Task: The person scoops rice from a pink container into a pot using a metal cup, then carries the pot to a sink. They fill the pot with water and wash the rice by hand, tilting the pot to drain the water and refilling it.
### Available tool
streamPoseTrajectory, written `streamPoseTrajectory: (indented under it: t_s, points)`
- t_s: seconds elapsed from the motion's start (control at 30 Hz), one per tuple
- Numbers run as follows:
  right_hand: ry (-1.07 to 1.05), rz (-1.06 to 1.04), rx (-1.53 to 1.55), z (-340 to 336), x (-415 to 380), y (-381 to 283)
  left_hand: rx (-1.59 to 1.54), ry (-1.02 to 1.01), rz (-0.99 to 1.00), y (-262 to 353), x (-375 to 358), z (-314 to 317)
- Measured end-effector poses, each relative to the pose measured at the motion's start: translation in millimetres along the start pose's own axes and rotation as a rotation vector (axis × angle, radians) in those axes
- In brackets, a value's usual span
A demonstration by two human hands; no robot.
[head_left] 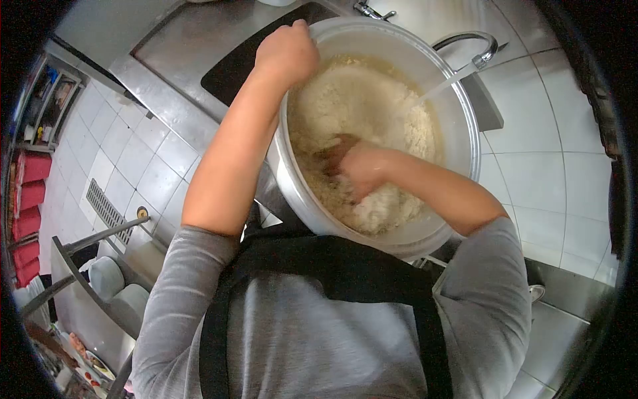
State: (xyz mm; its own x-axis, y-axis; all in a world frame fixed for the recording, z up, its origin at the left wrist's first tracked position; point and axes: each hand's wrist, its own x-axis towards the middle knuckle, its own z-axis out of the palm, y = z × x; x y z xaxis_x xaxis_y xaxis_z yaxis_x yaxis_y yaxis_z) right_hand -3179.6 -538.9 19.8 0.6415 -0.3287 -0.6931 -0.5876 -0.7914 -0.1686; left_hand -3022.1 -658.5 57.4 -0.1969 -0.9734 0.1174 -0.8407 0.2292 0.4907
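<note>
Evidently, a large round pot (458, 146) sits before the person's torso, mouth upward; both hands at it.

Rim near-circular, so no clear long axis across the mouth; any tilt of the base cannot be judged; left hand (287, 54) at the upper-left rim, fingers curled over the edge, grasping it; right hand (364, 169) inside, in pale grains (419, 126) under cloudy water, fingers blurred and partly sunk, so cannot tell whether they clench any; right forearm crosses the lower-right rim, hiding some contents; tap (488, 54) arches beside the upper-right rim, its water stream (438, 86) slanting into the pot; black mat (232, 76) lies left, on a steel counter (173, 110).
</note>
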Motion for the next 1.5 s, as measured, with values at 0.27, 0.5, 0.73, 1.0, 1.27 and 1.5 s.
streamPoseTrajectory:
  t_s: [0.27, 0.5, 0.73, 1.0, 1.27, 1.5]
  points:
    - [0.394, 0.1, 0.22, 55, -108, -37, 0.009, -0.011, -0.024, 5, -1, -2]
    - [-0.149, 0.316, -0.004, 62, 29, -32, 0.014, 0.027, 0.017, -1, 0, 6]
    - [0.136, 0.671, 0.144, 30, 29, 84, 0.007, 0.031, 0.035, -3, -2, 5]
    - [-0.041, 0.948, 1.306, 76, -104, 103, -0.04, 0.049, 0.027, -2, 4, 12]
    - [0.741, 0.985, 2.432, 63, -64, -32, -0.041, 0.057, 0.05, 5, 3, 17]
    - [1.222, 0.953, 1.553, 77, -58, 115, -0.001, -0.021, 0.035, 8, 2, 10]
